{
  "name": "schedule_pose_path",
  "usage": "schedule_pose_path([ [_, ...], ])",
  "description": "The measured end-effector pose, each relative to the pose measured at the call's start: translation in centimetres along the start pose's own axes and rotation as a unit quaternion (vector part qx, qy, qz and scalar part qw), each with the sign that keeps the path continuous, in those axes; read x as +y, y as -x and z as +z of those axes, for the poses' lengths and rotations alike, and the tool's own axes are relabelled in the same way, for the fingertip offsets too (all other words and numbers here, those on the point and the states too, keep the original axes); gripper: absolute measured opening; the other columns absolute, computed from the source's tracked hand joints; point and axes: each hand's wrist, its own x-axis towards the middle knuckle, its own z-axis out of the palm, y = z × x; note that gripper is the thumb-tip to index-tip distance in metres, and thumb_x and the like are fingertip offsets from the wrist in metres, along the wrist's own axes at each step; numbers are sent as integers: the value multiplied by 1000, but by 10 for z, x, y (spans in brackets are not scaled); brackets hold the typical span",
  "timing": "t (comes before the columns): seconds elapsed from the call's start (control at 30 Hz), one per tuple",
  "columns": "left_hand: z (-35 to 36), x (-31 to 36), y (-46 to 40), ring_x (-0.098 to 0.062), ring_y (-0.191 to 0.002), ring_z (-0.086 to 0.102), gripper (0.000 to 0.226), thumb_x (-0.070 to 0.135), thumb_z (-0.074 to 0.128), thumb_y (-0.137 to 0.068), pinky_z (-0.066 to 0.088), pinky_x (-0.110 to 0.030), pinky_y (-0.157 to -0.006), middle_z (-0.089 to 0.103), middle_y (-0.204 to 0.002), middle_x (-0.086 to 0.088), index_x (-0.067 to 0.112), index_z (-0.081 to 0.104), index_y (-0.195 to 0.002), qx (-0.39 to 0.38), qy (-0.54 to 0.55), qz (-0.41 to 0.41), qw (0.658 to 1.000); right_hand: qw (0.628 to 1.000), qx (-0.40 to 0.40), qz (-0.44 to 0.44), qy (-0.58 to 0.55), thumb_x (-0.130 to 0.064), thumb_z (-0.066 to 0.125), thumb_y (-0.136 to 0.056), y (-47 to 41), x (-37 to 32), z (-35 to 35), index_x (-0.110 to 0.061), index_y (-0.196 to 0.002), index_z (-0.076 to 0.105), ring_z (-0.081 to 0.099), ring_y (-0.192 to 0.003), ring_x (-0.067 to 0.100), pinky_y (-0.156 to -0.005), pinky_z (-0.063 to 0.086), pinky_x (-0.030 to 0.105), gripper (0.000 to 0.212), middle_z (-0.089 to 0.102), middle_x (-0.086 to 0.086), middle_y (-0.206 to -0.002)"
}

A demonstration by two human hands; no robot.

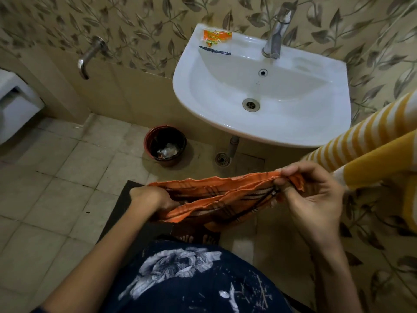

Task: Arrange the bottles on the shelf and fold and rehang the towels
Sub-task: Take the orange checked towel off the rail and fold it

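Note:
An orange towel (216,195) with dark checked stripes is stretched between both hands in front of my body, below the sink. My left hand (151,198) grips its left end, fingers curled into the cloth. My right hand (309,193) pinches the right end between thumb and fingers. The towel is doubled over lengthwise and sags in the middle. A yellow and white striped towel (370,141) hangs at the right edge. No bottles or shelf are in view.
A white sink (293,123) with a steel tap (276,41) is mounted on the leaf-patterned wall; an orange packet (216,37) lies on its rim. A dark bin (165,146) stands on the tiled floor. A wall tap (89,56) and a toilet (15,105) are at left.

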Motion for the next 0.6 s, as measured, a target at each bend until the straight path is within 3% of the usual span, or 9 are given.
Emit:
schedule_pose_path([
  [0.1, 9, 6, -1, -26, -117, 55, 33, 27, 50, -91, 41, -34, -98, 58, -127, -9, 12, 59, -120, 132, -32, 10, 991, 1000, -9, 13, 2, 17, 65, -74, 4, 1, 1, -21, -80, 60, 66, -81, -1, -76, 53, 13, 39, 68, -21, -81],
  [0.23, -2, -6, 1, -27, -109, 56, 20, 19, 60, -86, 35, -44, -98, 61, -113, -4, 19, 58, -106, 296, 42, 107, 948, 999, 7, 25, 45, 14, 63, -78, 2, 7, -8, -24, -88, 61, 63, -84, -4, -76, 51, 12, 39, 67, -25, -85],
  [0.3, -10, -12, -1, -28, -111, 56, 30, 10, 64, -81, 39, -49, -99, 60, -114, -3, 18, 57, -110, 318, 91, 140, 933, 998, 13, 39, 52, 13, 60, -82, 1, 13, -14, -23, -99, 62, 63, -83, -6, -74, 49, 8, 40, 67, -25, -86],
  [0.4, -16, -11, -4, -32, -108, 58, 36, -4, 57, -78, 48, -48, -91, 63, -114, -14, 7, 61, -111, 331, 186, 170, 909, 994, -11, 33, 101, 11, 57, -86, 2, 21, -21, -32, -102, 63, 62, -89, 0, -77, 50, 11, 46, 66, -17, -93],
  [0.47, -15, -8, -2, -32, -105, 59, 31, -2, 54, -82, 50, -44, -88, 64, -111, -15, 6, 61, -111, 349, 198, 161, 902, 990, -20, 24, 139, 13, 56, -86, 3, 27, -21, -36, -93, 61, 61, -91, 2, -80, 49, 15, 49, 64, -11, -94],
  [0.6, -12, -8, 1, -28, -88, 61, 16, 9, 51, -90, 44, -32, -67, 65, -99, -15, 6, 62, -102, 406, 172, 141, 887, 989, -7, 42, 145, 18, 53, -84, 6, 37, -25, -33, -85, 58, 59, -86, 8, -77, 48, 14, 52, 63, -4, -89],
])
